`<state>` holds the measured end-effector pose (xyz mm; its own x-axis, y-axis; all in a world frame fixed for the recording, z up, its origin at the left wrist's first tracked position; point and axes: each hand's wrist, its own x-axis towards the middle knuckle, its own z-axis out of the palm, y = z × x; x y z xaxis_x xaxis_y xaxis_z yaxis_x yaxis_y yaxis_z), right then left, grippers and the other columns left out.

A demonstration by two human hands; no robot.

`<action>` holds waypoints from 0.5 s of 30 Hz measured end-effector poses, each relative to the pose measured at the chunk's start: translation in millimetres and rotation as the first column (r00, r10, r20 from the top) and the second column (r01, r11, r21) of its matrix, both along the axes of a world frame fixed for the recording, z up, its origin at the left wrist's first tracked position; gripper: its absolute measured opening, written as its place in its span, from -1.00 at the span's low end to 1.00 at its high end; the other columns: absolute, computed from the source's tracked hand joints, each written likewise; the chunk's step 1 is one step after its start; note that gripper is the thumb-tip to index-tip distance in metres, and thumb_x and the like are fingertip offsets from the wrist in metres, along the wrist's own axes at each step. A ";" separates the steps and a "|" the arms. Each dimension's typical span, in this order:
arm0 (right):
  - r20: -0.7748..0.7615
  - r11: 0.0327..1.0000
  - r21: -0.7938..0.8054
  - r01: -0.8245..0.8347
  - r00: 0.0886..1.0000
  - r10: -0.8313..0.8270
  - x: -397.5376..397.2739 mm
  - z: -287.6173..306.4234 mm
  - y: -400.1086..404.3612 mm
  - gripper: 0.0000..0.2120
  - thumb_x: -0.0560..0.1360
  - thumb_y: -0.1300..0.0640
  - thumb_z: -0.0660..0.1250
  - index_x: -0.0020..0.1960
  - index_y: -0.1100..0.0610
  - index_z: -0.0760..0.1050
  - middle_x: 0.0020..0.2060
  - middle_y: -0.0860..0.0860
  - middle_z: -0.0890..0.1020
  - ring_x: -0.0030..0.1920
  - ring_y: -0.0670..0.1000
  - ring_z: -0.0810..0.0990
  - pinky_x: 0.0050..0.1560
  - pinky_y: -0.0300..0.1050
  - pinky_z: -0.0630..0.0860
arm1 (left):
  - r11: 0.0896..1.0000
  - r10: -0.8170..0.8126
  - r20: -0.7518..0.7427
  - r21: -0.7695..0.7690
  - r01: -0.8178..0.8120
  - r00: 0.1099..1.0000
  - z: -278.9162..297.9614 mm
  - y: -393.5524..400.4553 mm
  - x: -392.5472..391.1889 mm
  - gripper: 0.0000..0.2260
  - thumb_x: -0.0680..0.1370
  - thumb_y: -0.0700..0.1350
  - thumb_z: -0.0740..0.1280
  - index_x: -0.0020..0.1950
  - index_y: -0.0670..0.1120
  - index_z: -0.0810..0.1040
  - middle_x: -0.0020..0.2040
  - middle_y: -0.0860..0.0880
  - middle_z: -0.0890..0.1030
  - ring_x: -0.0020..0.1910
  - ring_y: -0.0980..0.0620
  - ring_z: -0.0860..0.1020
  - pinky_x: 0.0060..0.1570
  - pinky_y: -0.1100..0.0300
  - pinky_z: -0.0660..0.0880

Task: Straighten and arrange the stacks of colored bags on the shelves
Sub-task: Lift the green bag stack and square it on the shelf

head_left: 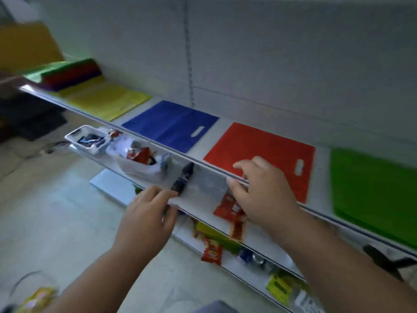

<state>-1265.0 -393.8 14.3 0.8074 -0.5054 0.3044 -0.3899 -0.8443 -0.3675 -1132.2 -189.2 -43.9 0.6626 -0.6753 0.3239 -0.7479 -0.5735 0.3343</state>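
Flat stacks of coloured bags lie in a row on the top shelf (223,126): yellow bags (106,100), blue bags (171,125), red bags (261,154) and green bags (374,195). At the far left sits a folded pile of green, red and purple bags (72,73). My right hand (259,190) hovers at the front edge of the red bags, fingers loosely curled, holding nothing that I can see. My left hand (149,213) is lower, at the front lip of the shelf below, fingers relaxed and empty.
The lower shelf (198,199) carries a white tray (88,138), a white bag of red packets (140,161), a dark bottle (182,179) lying down and red sachets (230,211). More packets lie on shelves underneath. The floor is on the left.
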 end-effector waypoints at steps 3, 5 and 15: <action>0.007 0.994 0.035 -0.099 0.995 0.099 70.7 4.3 51.5 -0.74 0.54 -0.08 0.31 0.13 0.05 0.54 -0.11 -0.04 0.51 -0.13 0.01 0.50 -0.09 0.03 0.51 | 0.993 0.120 -0.024 0.001 -0.120 0.992 4.2 68.3 54.7 -0.74 0.49 0.01 0.27 0.12 0.03 0.62 -0.06 0.06 0.54 -0.16 0.00 0.54 -0.17 0.15 0.44; 0.006 0.988 0.045 -0.149 0.989 0.149 111.2 8.3 78.8 -0.73 0.56 -0.09 0.28 0.17 0.03 0.52 -0.10 -0.06 0.49 -0.12 -0.03 0.48 -0.05 -0.02 0.49 | 0.985 0.175 -0.037 0.011 -0.174 0.984 6.5 106.2 83.5 -0.75 0.50 0.01 0.27 0.13 0.03 0.62 -0.06 0.07 0.54 -0.17 0.02 0.53 -0.18 0.14 0.45; 0.070 0.934 0.039 -0.355 0.934 0.351 323.2 24.2 134.0 -0.79 0.56 0.01 0.29 0.15 0.05 0.56 -0.08 0.00 0.52 -0.13 0.04 0.51 -0.06 0.08 0.50 | 0.906 0.418 -0.050 -0.049 -0.420 0.907 -14.2 192.0 246.4 -0.79 0.51 -0.02 0.31 0.11 0.04 0.62 -0.11 0.12 0.53 -0.24 0.11 0.46 -0.20 0.18 0.38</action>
